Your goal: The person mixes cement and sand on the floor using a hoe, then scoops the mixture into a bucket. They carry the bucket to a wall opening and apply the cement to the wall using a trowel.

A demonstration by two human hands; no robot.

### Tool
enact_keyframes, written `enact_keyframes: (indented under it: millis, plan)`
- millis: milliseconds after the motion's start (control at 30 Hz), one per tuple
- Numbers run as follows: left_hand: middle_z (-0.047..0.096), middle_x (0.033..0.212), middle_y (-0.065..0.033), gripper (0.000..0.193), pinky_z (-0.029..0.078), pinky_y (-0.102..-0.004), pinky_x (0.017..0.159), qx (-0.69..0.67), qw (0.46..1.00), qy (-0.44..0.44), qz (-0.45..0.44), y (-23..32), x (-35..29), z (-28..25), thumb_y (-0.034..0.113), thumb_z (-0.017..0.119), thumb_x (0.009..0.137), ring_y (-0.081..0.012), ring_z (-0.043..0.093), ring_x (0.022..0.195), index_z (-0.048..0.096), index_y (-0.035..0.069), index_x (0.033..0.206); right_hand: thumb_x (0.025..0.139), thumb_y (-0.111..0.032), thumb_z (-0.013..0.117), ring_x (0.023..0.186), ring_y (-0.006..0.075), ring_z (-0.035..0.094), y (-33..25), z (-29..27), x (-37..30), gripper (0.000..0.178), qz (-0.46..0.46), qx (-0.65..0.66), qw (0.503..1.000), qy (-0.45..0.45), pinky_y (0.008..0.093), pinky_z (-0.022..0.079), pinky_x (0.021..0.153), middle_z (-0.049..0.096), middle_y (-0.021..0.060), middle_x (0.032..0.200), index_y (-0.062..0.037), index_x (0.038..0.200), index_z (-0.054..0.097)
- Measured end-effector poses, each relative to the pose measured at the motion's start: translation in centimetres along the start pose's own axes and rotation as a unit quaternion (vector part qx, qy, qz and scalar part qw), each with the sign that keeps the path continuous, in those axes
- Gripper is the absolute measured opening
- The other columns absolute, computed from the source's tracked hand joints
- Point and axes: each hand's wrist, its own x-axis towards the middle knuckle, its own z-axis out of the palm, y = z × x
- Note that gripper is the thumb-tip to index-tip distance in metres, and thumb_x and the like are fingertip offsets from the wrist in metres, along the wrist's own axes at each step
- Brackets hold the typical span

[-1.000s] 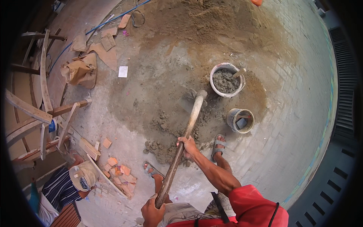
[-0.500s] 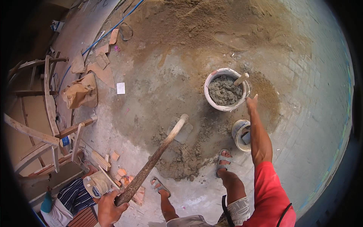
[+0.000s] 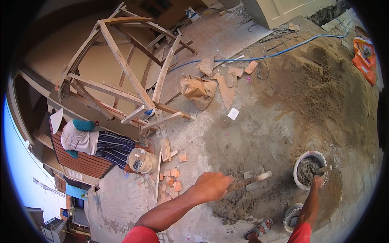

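Observation:
My left hand (image 3: 212, 186) is closed round the wooden handle of a hoe (image 3: 249, 181). Its grey blade lies flat on wet mortar (image 3: 239, 202) spread over the ground. Off to the right stands a whitish bucket (image 3: 298, 178) filled with grey mortar (image 3: 307, 170). A short wooden handle (image 3: 325, 168) sticks out of that mortar; whatever it belongs to is buried. My right hand (image 3: 318, 181) grips the bucket at its near right rim, its fingers partly hidden. A smaller bucket (image 3: 287, 222), mortar-stained, stands just nearer to me, beside my sandalled foot (image 3: 263, 228).
A sand pile (image 3: 320, 89) rises at the far right, with a blue hose (image 3: 283, 50) behind it. Timber frames (image 3: 125, 69), a paper sack (image 3: 198, 91) and broken bricks (image 3: 172, 178) lie leftward. Another person (image 3: 83, 137) in a hat sits beside a bucket (image 3: 146, 160).
The view has swung left, bringing the other person and the timber frames fully in. My left hand has come forward with the hoe handle. My right hand stays at the bucket.

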Motion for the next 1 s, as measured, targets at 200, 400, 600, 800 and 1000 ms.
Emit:
enact_keyframes:
  millis: [200,400,600,800,1000]
  plan:
    - [0.064,0.076,-0.0151,0.035,0.048,-0.0459,0.061,-0.008,0.989,0.140,0.036,0.5,0.7,-0.9,0.025,0.066,0.079,-0.0348,0.064,0.072,0.057,0.005,0.105,0.075,-0.028,0.067,0.112,0.0404,0.052,8.9,-4.3,8.1,0.069,-0.056,0.349,0.926,-0.135,0.0564,0.045,0.085,0.054,0.0247,0.121,0.0018,0.132,0.041]
    - [0.065,0.070,-0.0125,0.038,0.046,-0.0389,0.060,-0.061,0.983,0.176,-0.003,0.5,2.4,-2.4,0.018,0.078,0.067,-0.0291,0.062,0.060,0.063,0.004,0.099,0.081,-0.020,0.065,0.077,0.0263,0.055,5.1,-5.0,6.6,0.040,0.132,0.349,0.927,-0.035,0.0450,0.047,0.066,0.056,0.0140,0.093,0.0010,0.113,0.055]
    - [0.065,0.069,-0.0099,0.040,0.044,-0.0374,0.064,-0.051,0.985,0.164,-0.031,2.1,4.0,-4.7,0.016,0.079,0.063,-0.0288,0.060,0.066,0.063,0.004,0.097,0.086,-0.020,0.059,0.041,0.0119,0.038,1.6,-5.1,0.0,0.014,0.169,0.548,0.818,-0.039,0.0304,0.034,0.038,0.041,-0.0004,0.055,-0.0062,0.088,0.058]
    - [0.065,0.072,-0.0106,0.037,0.045,-0.0403,0.068,-0.012,0.985,0.169,-0.028,0.8,5.8,-5.8,0.021,0.079,0.065,-0.0290,0.061,0.075,0.063,0.005,0.095,0.087,-0.021,0.057,0.042,0.0120,0.035,-2.7,-7.5,-4.0,0.014,0.076,0.542,0.814,-0.196,0.0300,0.033,0.041,0.036,-0.0025,0.054,-0.0105,0.079,0.053]
    - [0.066,0.084,-0.0137,0.031,0.049,-0.0424,0.073,-0.033,0.982,0.186,-0.032,-1.3,6.5,-6.2,0.027,0.075,0.069,-0.0322,0.063,0.086,0.065,0.006,0.089,0.084,-0.019,0.056,0.040,0.0136,0.035,-2.9,-9.2,-8.3,0.015,0.102,0.507,0.835,-0.185,0.0323,0.033,0.041,0.032,-0.0034,0.051,-0.0130,0.072,0.047]
